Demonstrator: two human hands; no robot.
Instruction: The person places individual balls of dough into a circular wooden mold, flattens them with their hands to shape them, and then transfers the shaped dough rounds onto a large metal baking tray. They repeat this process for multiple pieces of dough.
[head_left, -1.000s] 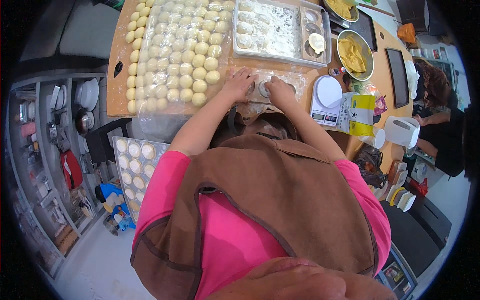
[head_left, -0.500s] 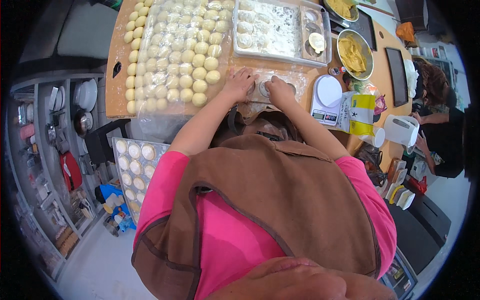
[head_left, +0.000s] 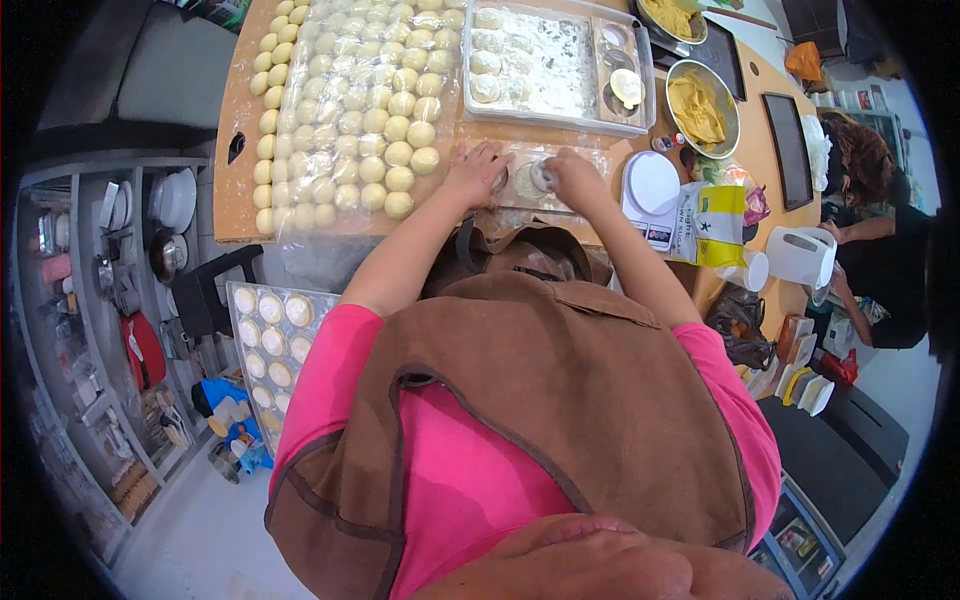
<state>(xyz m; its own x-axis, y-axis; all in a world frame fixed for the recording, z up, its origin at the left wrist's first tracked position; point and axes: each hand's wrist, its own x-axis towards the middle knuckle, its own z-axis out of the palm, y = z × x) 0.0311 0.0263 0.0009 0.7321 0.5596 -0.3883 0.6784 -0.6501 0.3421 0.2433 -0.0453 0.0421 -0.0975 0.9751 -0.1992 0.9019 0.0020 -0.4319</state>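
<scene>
My left hand [head_left: 478, 172] lies on a flour-dusted surface at the table's front edge, fingers spread, thumb side by a small round shape that it partly covers. To its right, my right hand [head_left: 576, 181] has its fingers closed on the rim of a whitish round piece [head_left: 542, 177], too small to tell its kind. Under both hands is a clear plastic sheet [head_left: 590, 150]. Beyond stands a clear plastic tray [head_left: 560, 122] holding white flour [head_left: 550, 65], several floured rounds [head_left: 486, 62] and a wooden mould [head_left: 604, 50] with round hollows.
Rows of pale yellow dough balls [head_left: 398, 178], partly under plastic, fill the left. At right are a kitchen scale [head_left: 653, 185], a metal bowl of yellow paste [head_left: 698, 108], a yellow-white bag [head_left: 722, 225] and a white jug [head_left: 800, 257]. Another person [head_left: 895, 280] works far right.
My right hand has shifted slightly right, and the whitish piece at its fingers now shows further right. My left hand stays nearly in place. The view has moved a little.
</scene>
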